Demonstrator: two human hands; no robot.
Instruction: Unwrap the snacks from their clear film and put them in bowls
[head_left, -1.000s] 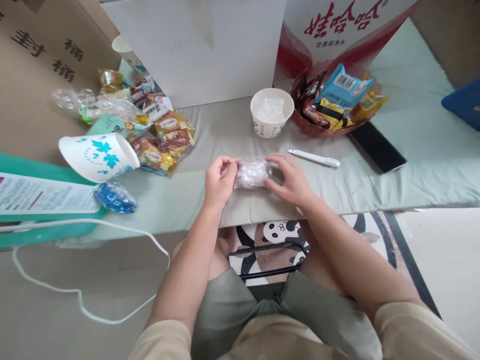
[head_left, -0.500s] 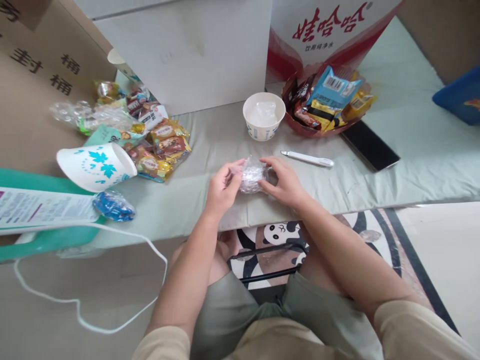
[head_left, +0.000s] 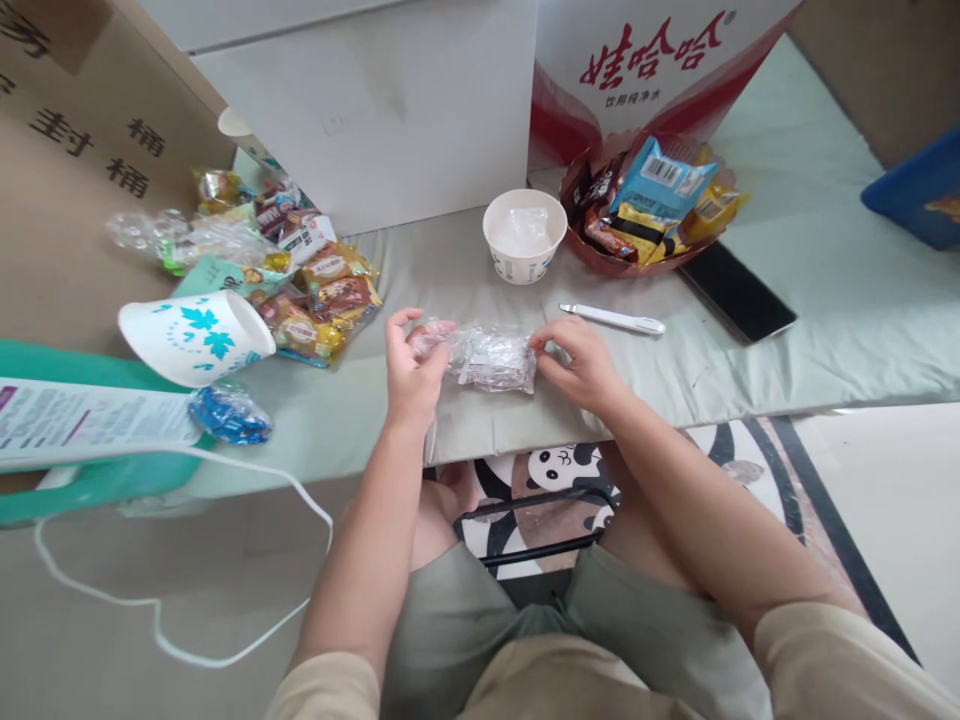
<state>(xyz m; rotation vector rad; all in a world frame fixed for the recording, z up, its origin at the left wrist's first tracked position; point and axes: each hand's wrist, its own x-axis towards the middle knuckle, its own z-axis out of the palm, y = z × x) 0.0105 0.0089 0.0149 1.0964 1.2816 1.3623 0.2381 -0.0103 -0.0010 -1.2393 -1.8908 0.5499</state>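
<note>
**Clear plastic wrapper, held at both ends**

Clear crinkled wrapper (head_left: 491, 358) stretched between both hands, low over surface (head_left: 465, 270). Left hand (head_left: 409, 372): fingers (head_left: 431, 335) pinched on left end. Right hand (head_left: 581, 362): fingers (head_left: 541, 342) pinched on right end. Beyond fingers: paper bowl (head_left: 524, 236), white pen (head_left: 612, 318). Left of fingers: snack packets (head_left: 319, 300).

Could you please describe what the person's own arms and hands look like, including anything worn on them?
Both hands, the left hand and the right hand, are bare: no gloves, rings, watch or wristbands show. The forearms are uncovered to the elbow or beyond. Short beige fabric sleeves appear at the picture's bottom edge, one on each upper arm. No markings are visible on the arms.
</note>
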